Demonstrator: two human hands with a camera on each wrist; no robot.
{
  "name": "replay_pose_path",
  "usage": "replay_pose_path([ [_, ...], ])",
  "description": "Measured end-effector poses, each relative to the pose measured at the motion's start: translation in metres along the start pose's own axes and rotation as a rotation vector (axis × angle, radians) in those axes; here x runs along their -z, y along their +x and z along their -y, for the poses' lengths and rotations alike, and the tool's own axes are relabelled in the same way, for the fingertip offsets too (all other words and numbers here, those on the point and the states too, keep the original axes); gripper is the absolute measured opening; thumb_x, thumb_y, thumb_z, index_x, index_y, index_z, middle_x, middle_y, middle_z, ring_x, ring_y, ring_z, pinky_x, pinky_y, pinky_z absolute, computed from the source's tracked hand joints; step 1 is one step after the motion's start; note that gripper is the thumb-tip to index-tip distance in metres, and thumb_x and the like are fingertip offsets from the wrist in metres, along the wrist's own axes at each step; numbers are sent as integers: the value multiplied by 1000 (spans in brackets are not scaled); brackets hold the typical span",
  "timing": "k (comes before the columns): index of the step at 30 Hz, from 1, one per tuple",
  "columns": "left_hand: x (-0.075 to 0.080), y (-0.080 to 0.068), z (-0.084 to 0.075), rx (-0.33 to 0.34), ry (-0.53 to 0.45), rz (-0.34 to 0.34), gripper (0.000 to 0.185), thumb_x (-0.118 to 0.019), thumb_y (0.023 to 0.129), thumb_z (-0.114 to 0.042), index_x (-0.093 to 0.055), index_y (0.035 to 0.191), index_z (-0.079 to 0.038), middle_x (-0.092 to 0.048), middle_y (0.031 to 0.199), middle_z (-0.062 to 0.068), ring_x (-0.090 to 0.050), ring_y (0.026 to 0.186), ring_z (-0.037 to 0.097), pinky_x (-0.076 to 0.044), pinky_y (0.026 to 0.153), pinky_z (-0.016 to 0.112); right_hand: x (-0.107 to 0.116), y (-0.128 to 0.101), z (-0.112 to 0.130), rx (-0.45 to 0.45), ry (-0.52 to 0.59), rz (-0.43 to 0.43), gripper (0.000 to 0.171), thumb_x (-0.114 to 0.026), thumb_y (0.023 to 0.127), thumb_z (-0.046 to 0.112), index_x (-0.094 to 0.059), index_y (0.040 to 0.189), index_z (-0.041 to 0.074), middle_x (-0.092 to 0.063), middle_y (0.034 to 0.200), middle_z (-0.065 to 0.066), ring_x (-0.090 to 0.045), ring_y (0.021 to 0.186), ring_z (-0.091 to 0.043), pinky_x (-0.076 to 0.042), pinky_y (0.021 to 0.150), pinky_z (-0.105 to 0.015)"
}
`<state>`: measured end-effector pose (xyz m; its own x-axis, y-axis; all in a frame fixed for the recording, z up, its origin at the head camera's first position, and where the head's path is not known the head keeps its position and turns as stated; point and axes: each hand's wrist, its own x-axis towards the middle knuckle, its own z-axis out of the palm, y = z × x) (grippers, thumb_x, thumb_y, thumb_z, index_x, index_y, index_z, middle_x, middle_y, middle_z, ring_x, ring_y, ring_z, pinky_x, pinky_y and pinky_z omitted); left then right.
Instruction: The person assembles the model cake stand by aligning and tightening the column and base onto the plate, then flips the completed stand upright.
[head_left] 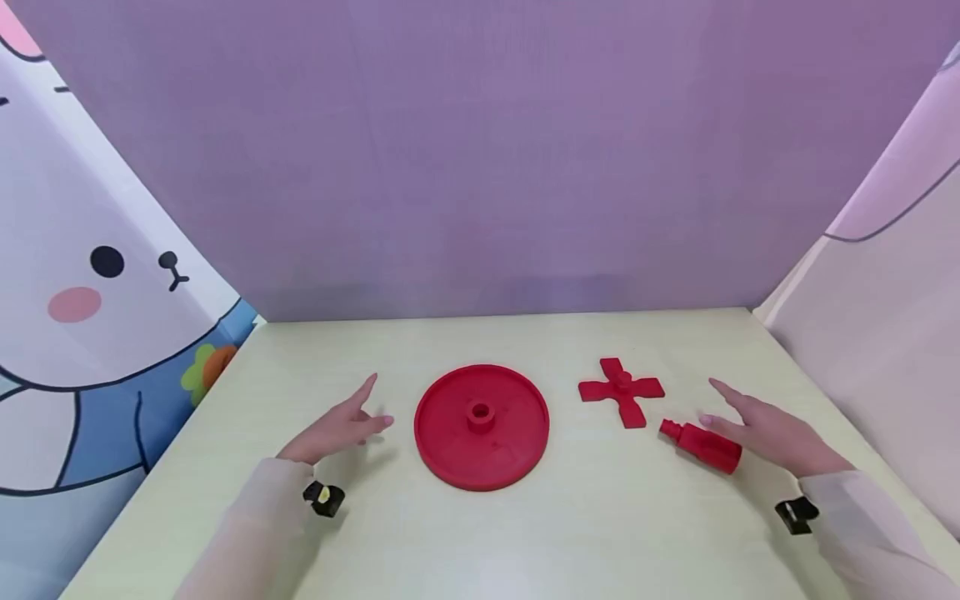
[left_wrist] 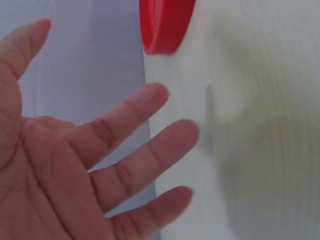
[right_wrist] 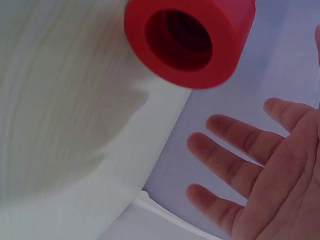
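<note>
A round red disc (head_left: 450, 450) with a raised rim and a short hollow hub lies on the table between the hands. Left of it, my left hand (head_left: 341, 427) hovers with fingers spread and holds nothing; the disc's edge (left_wrist: 167, 30) shows beyond the fingertips in the left wrist view. My right hand (head_left: 776, 429) is over the right side, fingers extended, just beside a red bottle-shaped piece (head_left: 708, 447) lying on its side. That piece's hollow end (right_wrist: 225, 55) faces the right wrist camera. Farther back lies a red four-armed cross (head_left: 621, 390) with a small central knob.
The pale wood-grain table (head_left: 480, 550) runs back to a purple cloth wall (head_left: 480, 167). Cartoon-printed fabric (head_left: 112, 350) stands along the left edge, and a pale fabric panel (head_left: 885, 350) along the right. Each wrist carries a small black camera (head_left: 325, 498).
</note>
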<state>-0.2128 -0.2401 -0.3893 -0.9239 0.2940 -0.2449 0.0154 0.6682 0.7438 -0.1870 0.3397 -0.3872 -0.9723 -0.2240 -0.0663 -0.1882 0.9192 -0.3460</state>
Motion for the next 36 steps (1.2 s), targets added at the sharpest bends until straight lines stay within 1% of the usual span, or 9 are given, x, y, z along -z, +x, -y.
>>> replay_pose_path([
  [3, -6, 0, -6, 11, -70, 43, 87, -60, 94, -35, -3, 154, -7, -65, 101, 9, -61, 76, 25, -40, 90, 53, 2, -2, 2, 15, 30, -3, 76, -54, 95, 47, -32, 143, -7, -50, 123, -37, -50, 110, -52, -43, 80, -62],
  [6, -11, 0, -11, 49, -78, 66, 85, -62, 93, -33, -10, 154, -8, -65, 97, 8, -61, 71, 25, -41, 88, 51, 4, -4, 2, 7, 51, 27, 74, -56, 94, 46, -36, 141, -8, -52, 120, -34, -54, 105, -48, -45, 78, -59],
  [9, -16, 1, -15, 97, -45, 101, 85, -65, 90, -34, -15, 155, -12, -65, 91, 5, -59, 67, 22, -45, 76, 40, 6, -4, 1, -19, 68, 99, 73, -59, 92, 44, -39, 138, -9, -54, 115, -31, -56, 101, -44, -47, 76, -55],
  [11, -19, 3, -17, 109, -21, 128, 87, -67, 89, -35, -15, 155, -13, -65, 88, 5, -56, 63, 20, -43, 66, 33, 8, -3, -1, -27, 76, 148, 71, -63, 91, 40, -41, 136, -10, -56, 111, -29, -57, 97, -41, -48, 75, -54],
  [16, -24, 10, -19, 82, -24, 160, 93, -70, 86, -34, -12, 155, -10, -66, 83, 5, -49, 52, 16, -40, 55, 26, 7, 0, -4, -4, 79, 195, 68, -72, 84, 29, -45, 131, -12, -59, 100, -17, -57, 89, -31, -49, 73, -47],
  [20, -28, 14, -19, 95, -87, 159, 96, -72, 84, -31, -11, 155, -9, -65, 80, 6, -50, 51, 16, -46, 57, 27, 5, 0, -5, 16, 101, 190, 67, -76, 80, 23, -47, 130, -12, -60, 97, -12, -56, 85, -25, -49, 70, -40],
  [27, -37, 20, -20, 166, -161, 135, 97, -77, 78, -28, -17, 154, -13, -64, 79, 5, -54, 53, 17, -51, 64, 30, 1, -1, -5, 36, 176, 188, 66, -78, 78, 17, -48, 130, -12, -60, 97, -12, -55, 87, -26, -49, 68, -36],
  [31, -41, 22, -22, 172, -182, 132, 96, -76, 79, -25, -19, 154, -13, -65, 80, 6, -55, 53, 17, -52, 64, 31, 0, -1, -5, 54, 167, 176, 64, -78, 77, 15, -50, 128, -11, -60, 96, -11, -55, 85, -24, -49, 65, -32],
  [36, -47, 25, -22, 189, -196, 135, 93, -76, 79, -23, -21, 154, -18, -65, 78, 7, -55, 53, 18, -50, 60, 31, -4, -2, -8, 66, 171, 167, 64, -79, 76, 15, -50, 127, -11, -60, 95, -10, -55, 83, -23, -48, 63, -29],
])
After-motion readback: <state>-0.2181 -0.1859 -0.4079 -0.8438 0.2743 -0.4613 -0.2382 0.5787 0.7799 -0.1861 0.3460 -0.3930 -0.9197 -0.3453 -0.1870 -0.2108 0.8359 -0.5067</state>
